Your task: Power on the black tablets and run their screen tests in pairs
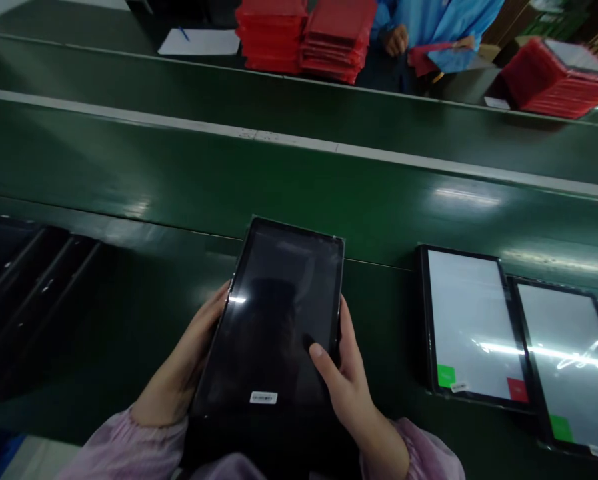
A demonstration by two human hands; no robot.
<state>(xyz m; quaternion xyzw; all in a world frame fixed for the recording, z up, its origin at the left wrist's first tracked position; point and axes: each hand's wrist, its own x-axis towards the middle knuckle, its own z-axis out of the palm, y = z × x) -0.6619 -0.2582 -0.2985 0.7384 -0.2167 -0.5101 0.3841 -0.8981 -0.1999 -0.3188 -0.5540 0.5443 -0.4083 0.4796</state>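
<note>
I hold a black tablet (273,320) with a dark screen and a small white sticker near its lower edge, just above the green bench. My left hand (179,370) grips its left edge from beneath, fingers wrapped round. My right hand (346,373) holds the right edge, with the thumb resting on the glass. Pale pink sleeves cover both wrists.
Two lit tablets, one (471,323) beside another (569,363), lie at the right with white screens and green and red squares. Dark tablets (23,287) lie at the left. A green conveyor (299,180) runs across. Beyond it are red stacks (303,33), (553,77), a paper (199,41) and a person in blue (439,30).
</note>
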